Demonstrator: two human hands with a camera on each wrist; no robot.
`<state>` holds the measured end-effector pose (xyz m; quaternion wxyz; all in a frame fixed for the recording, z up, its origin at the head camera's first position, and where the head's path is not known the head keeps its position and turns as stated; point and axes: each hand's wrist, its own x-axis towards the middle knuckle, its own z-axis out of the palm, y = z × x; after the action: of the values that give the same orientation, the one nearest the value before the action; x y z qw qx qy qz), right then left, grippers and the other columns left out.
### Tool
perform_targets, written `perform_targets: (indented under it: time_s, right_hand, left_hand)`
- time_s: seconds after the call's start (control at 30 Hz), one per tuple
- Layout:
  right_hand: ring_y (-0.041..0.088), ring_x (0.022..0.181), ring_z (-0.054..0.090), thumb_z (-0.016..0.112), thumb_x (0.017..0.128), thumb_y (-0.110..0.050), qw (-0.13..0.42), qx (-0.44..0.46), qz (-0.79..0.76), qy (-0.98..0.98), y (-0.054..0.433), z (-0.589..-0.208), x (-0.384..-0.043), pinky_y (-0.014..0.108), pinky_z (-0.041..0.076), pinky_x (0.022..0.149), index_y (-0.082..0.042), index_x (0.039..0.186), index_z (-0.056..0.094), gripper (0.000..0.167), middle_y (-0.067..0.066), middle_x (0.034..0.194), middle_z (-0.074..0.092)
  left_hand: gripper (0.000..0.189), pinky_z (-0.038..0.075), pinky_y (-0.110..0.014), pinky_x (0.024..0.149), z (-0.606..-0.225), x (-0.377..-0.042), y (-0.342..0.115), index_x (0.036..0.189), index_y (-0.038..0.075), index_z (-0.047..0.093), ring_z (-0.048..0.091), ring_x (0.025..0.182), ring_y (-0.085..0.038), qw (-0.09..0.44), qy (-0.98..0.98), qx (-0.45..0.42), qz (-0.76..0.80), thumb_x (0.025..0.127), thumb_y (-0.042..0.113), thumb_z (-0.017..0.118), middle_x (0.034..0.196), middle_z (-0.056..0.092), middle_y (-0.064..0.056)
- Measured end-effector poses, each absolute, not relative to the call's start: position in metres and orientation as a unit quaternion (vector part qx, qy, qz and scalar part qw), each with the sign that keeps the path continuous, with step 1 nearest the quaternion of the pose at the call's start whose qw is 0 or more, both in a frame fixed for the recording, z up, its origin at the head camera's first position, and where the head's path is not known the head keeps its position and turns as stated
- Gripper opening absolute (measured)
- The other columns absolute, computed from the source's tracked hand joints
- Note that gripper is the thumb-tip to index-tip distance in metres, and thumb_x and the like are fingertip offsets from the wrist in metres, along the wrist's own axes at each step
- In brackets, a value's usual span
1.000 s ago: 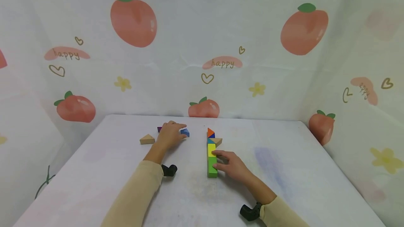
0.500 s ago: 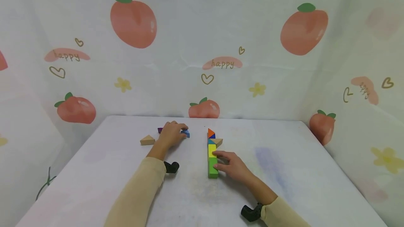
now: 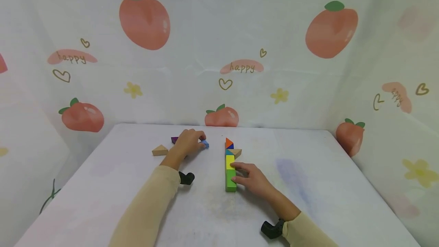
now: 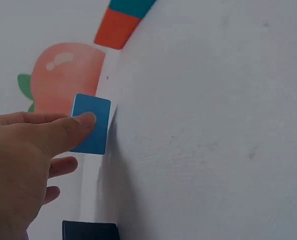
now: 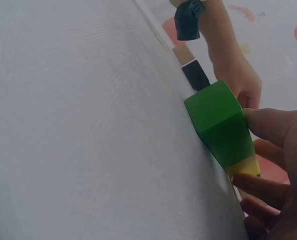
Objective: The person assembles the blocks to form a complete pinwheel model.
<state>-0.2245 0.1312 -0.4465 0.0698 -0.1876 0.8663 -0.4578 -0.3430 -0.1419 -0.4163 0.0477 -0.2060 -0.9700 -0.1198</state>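
Observation:
My left hand [image 3: 188, 141] pinches a blue triangular block [image 4: 90, 123] between thumb and forefinger, near the back of the table. To its right a row of blocks runs toward me. At the near end lies a green block [image 3: 231, 181], with a yellow block [image 3: 229, 162] behind it. Farther back come a teal triangle [image 3: 228, 152], a plain wooden triangle [image 3: 236, 152], a dark blue piece [image 3: 230, 146] and an orange triangle [image 3: 228, 141]. My right hand [image 3: 254, 180] rests along the row's right side, thumb against the green block and forefinger against the yellow one.
Left of my left hand lies a loose wooden triangle [image 3: 159, 150]. A purple block [image 3: 174, 140] is partly hidden behind that hand. The white table [image 3: 113, 186] meets a printed cloth backdrop [image 3: 192, 68]. Each wrist wears a black camera [image 3: 272, 230].
The left fingers have come together on the blue block, and hand and block have shifted slightly right. The right hand and the row look still.

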Motion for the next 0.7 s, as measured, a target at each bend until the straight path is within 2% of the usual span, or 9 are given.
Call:
perform_targets:
  time_s: [0.17,0.33,0.7]
  right_hand:
    - [0.03,0.13,0.045,0.071,0.09,-0.024,0.073,-0.193,-0.465,0.861,0.132,-0.448,-0.226,0.057,0.031,0.106,-0.014,0.133,0.061,0.045,0.004,0.133,0.059]
    - [0.031,0.13,0.045,0.071,0.09,-0.025,0.072,-0.195,-0.465,0.86,0.132,-0.448,-0.227,0.057,0.031,0.106,-0.014,0.132,0.061,0.045,0.004,0.133,0.059]
    - [0.031,0.129,0.045,0.071,0.09,-0.025,0.073,-0.196,-0.465,0.861,0.132,-0.447,-0.226,0.058,0.031,0.106,-0.013,0.132,0.061,0.045,0.005,0.133,0.059]
  left_hand:
    - [0.02,0.043,-0.037,0.089,-0.419,-0.347,-0.133,0.103,0.019,0.069,0.055,0.091,-0.018,0.037,-0.971,-0.22,-0.092,0.087,0.029,0.075,0.098,0.068,0.005]
    - [0.021,0.044,-0.038,0.093,-0.415,-0.345,-0.122,0.104,0.019,0.068,0.057,0.092,-0.018,0.03,-0.971,-0.208,-0.117,0.087,0.027,0.075,0.098,0.067,0.004]
    - [0.02,0.045,-0.036,0.092,-0.423,-0.349,-0.103,0.104,0.019,0.068,0.059,0.093,-0.016,0.027,-0.962,-0.219,-0.161,0.087,0.026,0.075,0.098,0.068,0.005]
